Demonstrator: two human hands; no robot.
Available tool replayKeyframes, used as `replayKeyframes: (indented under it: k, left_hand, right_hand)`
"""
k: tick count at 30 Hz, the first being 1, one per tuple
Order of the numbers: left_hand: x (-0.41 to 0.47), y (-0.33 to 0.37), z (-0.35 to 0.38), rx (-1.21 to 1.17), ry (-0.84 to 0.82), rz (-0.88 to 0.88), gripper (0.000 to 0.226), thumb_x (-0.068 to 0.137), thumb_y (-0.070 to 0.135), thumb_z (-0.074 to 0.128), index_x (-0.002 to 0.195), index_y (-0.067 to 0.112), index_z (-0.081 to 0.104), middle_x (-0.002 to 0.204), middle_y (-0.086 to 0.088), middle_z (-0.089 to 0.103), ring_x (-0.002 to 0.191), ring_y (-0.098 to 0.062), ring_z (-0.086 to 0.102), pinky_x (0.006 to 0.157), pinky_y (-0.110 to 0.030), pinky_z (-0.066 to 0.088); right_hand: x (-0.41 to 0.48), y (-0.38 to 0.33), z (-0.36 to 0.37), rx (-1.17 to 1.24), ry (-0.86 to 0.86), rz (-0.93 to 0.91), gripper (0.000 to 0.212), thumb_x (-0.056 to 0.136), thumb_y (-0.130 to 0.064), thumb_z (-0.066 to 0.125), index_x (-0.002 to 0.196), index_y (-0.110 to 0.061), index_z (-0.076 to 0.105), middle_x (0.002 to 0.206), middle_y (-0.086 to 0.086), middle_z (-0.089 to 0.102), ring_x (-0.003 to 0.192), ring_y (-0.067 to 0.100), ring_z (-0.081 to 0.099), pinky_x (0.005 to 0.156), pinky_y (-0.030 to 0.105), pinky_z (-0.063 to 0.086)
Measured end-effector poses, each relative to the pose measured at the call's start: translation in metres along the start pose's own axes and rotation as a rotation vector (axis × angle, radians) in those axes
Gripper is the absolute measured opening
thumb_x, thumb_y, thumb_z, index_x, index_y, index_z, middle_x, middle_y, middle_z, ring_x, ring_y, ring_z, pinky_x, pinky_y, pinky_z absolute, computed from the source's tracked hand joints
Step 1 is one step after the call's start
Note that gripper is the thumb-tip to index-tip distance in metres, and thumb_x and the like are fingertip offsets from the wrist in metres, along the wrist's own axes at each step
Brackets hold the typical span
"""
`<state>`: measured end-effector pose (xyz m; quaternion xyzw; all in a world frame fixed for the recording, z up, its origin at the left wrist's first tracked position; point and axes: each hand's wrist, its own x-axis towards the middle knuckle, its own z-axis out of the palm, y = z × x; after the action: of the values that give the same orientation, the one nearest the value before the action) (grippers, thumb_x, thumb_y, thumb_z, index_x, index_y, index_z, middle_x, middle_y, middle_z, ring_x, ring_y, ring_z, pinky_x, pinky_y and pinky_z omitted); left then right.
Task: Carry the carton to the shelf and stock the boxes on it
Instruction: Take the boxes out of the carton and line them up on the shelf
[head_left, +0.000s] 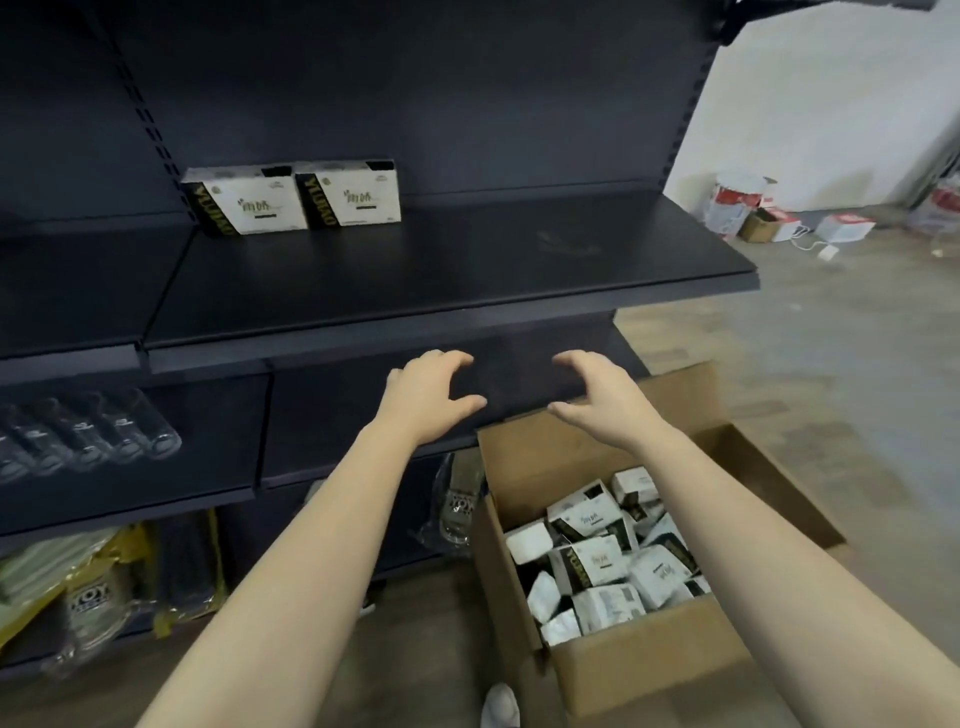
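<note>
Hovering: left hand (426, 397), right hand (605, 397) spread, empty | carton (649, 670) below | shelf (467, 270)

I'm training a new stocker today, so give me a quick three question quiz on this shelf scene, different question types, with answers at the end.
1. How many boxes stand on the upper shelf?
2. True or false: the left hand is gripping a box.
3. Where is the carton? A) on the upper shelf B) on the floor, right of the shelving, open C) held in the right hand

Key:
1. Two, side by side at the back left.
2. False; both hands are open and hold nothing.
3. B; it is open, with many boxes lying loose inside.
</note>
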<state>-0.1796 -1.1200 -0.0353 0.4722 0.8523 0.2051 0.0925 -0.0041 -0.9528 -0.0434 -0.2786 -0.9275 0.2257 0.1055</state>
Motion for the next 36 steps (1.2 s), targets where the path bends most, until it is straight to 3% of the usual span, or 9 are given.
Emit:
replayKeyframes:
  k: [9, 14, 17, 20, 25, 32, 36]
  left_hand:
    - [-0.047, 0.07, 0.047, -0.161, -0.104, 0.103, 0.06, 0.087, 0.046, 0.067, 0.141, 0.03, 0.045, 0.136, 0.004, 0.054, 0.126, -0.016, 0.05, 0.106, -0.047, 0.039]
    - [-0.059, 0.101, 0.079, -0.29, -0.16, 0.059, 0.064, 0.084, 0.043, 0.072, 0.141, 0.032, 0.045, 0.133, 0.006, 0.055, 0.125, -0.015, 0.05, 0.106, -0.044, 0.042]
    - [-0.06, 0.12, 0.097, -0.308, -0.178, 0.053, 0.063, 0.084, 0.041, 0.072, 0.14, 0.03, 0.046, 0.133, 0.005, 0.056, 0.125, -0.015, 0.05, 0.105, -0.041, 0.043]
    - [-0.052, 0.157, 0.121, -0.302, -0.192, 0.059, 0.063, 0.083, 0.039, 0.074, 0.139, 0.031, 0.047, 0.133, 0.005, 0.056, 0.126, -0.015, 0.051, 0.106, -0.044, 0.042]
    - [-0.033, 0.222, 0.162, -0.275, -0.172, 0.068, 0.061, 0.083, 0.038, 0.073, 0.138, 0.031, 0.048, 0.132, 0.005, 0.057, 0.125, -0.017, 0.051, 0.107, -0.048, 0.039]
    - [-0.024, 0.281, 0.209, -0.036, -0.213, 0.03, 0.06, 0.089, 0.037, 0.066, 0.143, 0.03, 0.042, 0.138, 0.004, 0.051, 0.126, -0.017, 0.049, 0.107, -0.043, 0.03]
    - [-0.015, 0.295, 0.231, 0.095, -0.275, -0.009, 0.061, 0.087, 0.041, 0.064, 0.143, 0.032, 0.041, 0.136, 0.006, 0.051, 0.125, -0.017, 0.049, 0.105, -0.041, 0.028]
  right_hand:
    - [-0.119, 0.039, -0.011, 0.126, 0.058, 0.286, 0.052, 0.084, -0.034, 0.072, 0.132, -0.025, 0.052, 0.125, -0.002, 0.059, 0.113, 0.016, 0.057, 0.095, 0.033, 0.046]
    - [-0.171, 0.083, -0.025, 0.239, 0.121, 0.456, 0.047, 0.086, -0.031, 0.071, 0.129, -0.024, 0.054, 0.12, -0.002, 0.058, 0.114, 0.016, 0.054, 0.071, 0.016, 0.046]
    - [-0.19, 0.11, -0.034, 0.288, 0.148, 0.51, 0.045, 0.084, -0.031, 0.072, 0.126, -0.024, 0.057, 0.115, -0.003, 0.059, 0.11, 0.017, 0.055, 0.087, 0.03, 0.046]
    - [-0.209, 0.147, -0.045, 0.323, 0.161, 0.562, 0.044, 0.082, -0.031, 0.075, 0.123, -0.025, 0.059, 0.114, -0.003, 0.059, 0.108, 0.017, 0.056, 0.093, 0.036, 0.048]
    - [-0.231, 0.21, -0.064, 0.366, 0.214, 0.595, 0.041, 0.079, -0.026, 0.076, 0.118, -0.025, 0.063, 0.111, -0.003, 0.063, 0.104, 0.016, 0.06, 0.089, 0.032, 0.049]
    - [-0.236, 0.281, -0.089, 0.288, 0.146, 0.565, 0.05, 0.078, -0.027, 0.075, 0.126, -0.024, 0.06, 0.118, -0.006, 0.061, 0.11, 0.011, 0.057, 0.091, 0.023, 0.042]
    - [-0.226, 0.311, -0.092, 0.227, 0.098, 0.546, 0.053, 0.077, -0.025, 0.075, 0.128, -0.025, 0.058, 0.125, -0.004, 0.06, 0.116, 0.012, 0.056, 0.094, 0.026, 0.042]
